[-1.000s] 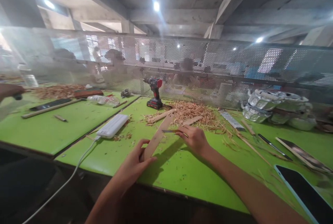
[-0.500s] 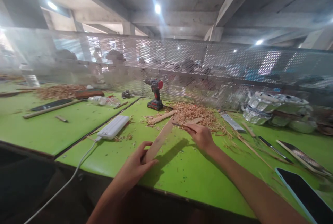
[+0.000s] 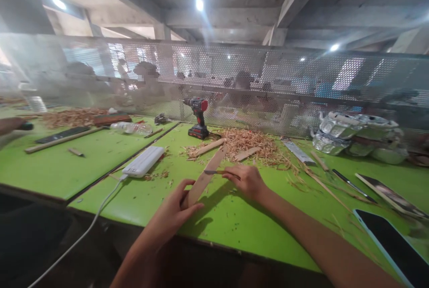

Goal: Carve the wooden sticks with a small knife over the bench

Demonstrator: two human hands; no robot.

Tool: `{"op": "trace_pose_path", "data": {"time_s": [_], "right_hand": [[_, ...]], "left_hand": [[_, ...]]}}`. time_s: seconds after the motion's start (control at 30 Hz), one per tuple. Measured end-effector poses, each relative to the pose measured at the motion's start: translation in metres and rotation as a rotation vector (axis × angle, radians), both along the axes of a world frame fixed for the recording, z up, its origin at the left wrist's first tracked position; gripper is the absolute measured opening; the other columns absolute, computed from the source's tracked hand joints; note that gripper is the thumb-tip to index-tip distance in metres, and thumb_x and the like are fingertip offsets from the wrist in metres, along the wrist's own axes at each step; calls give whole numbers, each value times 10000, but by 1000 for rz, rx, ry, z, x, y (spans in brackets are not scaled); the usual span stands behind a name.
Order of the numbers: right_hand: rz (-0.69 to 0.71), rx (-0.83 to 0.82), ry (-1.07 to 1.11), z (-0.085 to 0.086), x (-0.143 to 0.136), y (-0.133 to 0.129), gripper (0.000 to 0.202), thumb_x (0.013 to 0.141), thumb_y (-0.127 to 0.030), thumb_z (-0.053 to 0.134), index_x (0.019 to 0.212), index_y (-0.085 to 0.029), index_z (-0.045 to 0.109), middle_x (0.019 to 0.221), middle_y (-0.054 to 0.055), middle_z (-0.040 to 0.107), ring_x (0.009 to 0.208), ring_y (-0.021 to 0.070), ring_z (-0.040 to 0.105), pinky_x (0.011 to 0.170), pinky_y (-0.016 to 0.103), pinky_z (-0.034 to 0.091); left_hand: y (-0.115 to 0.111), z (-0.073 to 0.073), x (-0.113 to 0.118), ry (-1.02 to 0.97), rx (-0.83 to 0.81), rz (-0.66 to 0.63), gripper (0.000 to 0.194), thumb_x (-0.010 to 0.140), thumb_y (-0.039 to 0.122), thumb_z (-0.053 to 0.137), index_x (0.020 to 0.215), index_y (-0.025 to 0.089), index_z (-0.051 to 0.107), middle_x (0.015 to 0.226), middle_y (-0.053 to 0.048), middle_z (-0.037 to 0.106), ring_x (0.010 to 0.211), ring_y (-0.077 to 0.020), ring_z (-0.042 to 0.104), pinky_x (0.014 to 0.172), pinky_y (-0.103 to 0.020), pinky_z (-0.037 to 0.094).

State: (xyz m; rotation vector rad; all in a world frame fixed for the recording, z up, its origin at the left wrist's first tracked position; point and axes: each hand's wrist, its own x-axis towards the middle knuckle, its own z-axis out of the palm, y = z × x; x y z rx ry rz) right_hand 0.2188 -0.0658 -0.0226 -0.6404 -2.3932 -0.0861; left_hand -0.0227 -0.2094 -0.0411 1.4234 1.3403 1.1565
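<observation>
My left hand [image 3: 177, 205] is closed round the near end of a flat, pale wooden strip [image 3: 200, 181], which slants up and away over the table. In my right hand [image 3: 246, 180] is a slim knife [image 3: 214, 172]; its dark blade lies across the strip's face around the middle. My fingers pinch the knife's thin handle. Past the strip's far end, a pile of curled wood shavings [image 3: 250, 141] covers the table, with two more wooden pieces, one [image 3: 209, 147] at its left edge and another [image 3: 247, 154] at its front.
A cordless drill [image 3: 198, 118] stands behind the strip. To the left lies a white power bank [image 3: 144, 161] with a cable. Rightward are a metal ruler [image 3: 298, 152], a foil-like silver bundle [image 3: 355, 134] and a phone [image 3: 390, 245]. Another person's hand [image 3: 11, 125] shows at far left.
My right hand has drawn the knife toward me along the strip, from near its far end to about its middle. Another person's hand has come in at the far left.
</observation>
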Motion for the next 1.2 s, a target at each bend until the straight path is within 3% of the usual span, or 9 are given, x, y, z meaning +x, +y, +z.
{"op": "trace_pose_path", "data": {"time_s": [0.3, 0.53, 0.7, 0.9, 1.03, 1.2], "right_hand": [[-8, 20, -15, 0, 2, 7, 444, 1098, -498, 523, 1092, -199, 851, 888, 69, 832, 600, 137, 671, 507, 236, 448], [-16, -48, -36, -1, 5, 11, 495, 1110, -531, 460, 1141, -215, 839, 938, 62, 837, 576, 126, 639, 492, 243, 465], [-122, -121, 130, 6, 21, 27, 487, 1104, -506, 466, 1131, -200, 843, 866, 74, 831, 509, 144, 620, 455, 265, 460], [-193, -149, 240, 8, 29, 32, 493, 1078, -482, 500, 1078, -142, 857, 908, 124, 831, 669, 210, 733, 625, 297, 544], [-212, -174, 249, 5, 23, 29, 490, 1066, -485, 497, 1067, -155, 859, 868, 113, 821, 650, 226, 723, 635, 311, 542], [-392, -93, 363, 12, 27, 33, 558, 1068, -537, 444, 1008, -160, 852, 811, 118, 802, 645, 247, 716, 617, 323, 539]], "left_hand": [[7, -10, -4, -8, 2, -41, 605, 833, 539, 734, 1267, 213, 466, 983, -72, 742, 801, -213, 677, 666, -306, 512], [4, 1, -4, 31, -26, -49, 573, 851, 509, 715, 1281, 207, 486, 945, -46, 737, 804, -214, 682, 666, -301, 508], [2, 0, -6, 62, 5, -50, 551, 844, 521, 723, 1255, 216, 519, 929, -44, 730, 806, -213, 671, 659, -301, 503], [2, -10, -8, 123, 49, -40, 549, 863, 562, 688, 1257, 218, 521, 851, -13, 699, 718, -180, 609, 623, -274, 444], [1, -5, -6, 186, 57, 4, 538, 871, 574, 667, 1239, 210, 519, 844, -18, 696, 726, -187, 594, 638, -287, 443], [-1, 3, -2, 210, 85, -3, 507, 867, 513, 692, 1239, 200, 552, 886, -43, 724, 786, -208, 633, 706, -312, 479]]}}
